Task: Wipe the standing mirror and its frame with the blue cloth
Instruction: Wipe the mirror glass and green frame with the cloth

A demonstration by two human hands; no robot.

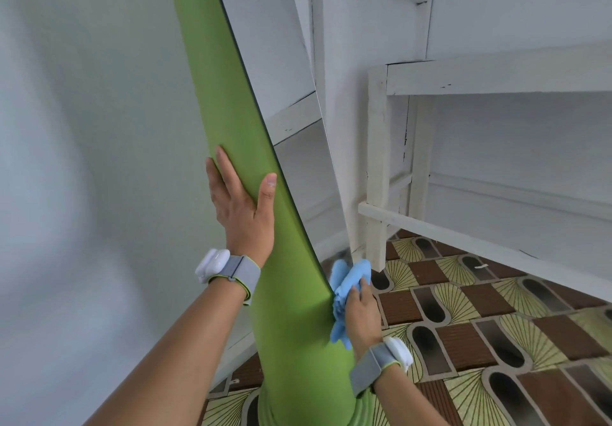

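Observation:
The standing mirror has a wide green frame [228, 101] that runs from the top of the view down to the bottom centre, seen almost edge-on. Its glass [298, 147] faces right and reflects white woodwork. My left hand [241, 207] grips the green frame at mid-height, fingers behind it and thumb on the front edge. My right hand [359, 313] clutches the bunched blue cloth [344, 289] and presses it against the lower part of the glass, right beside the frame's edge.
A white wooden table or bench [377, 160] with legs and crossbars stands close to the right of the mirror. A plain pale wall [82, 127] fills the left side. The floor [496, 326] is patterned brown and yellow.

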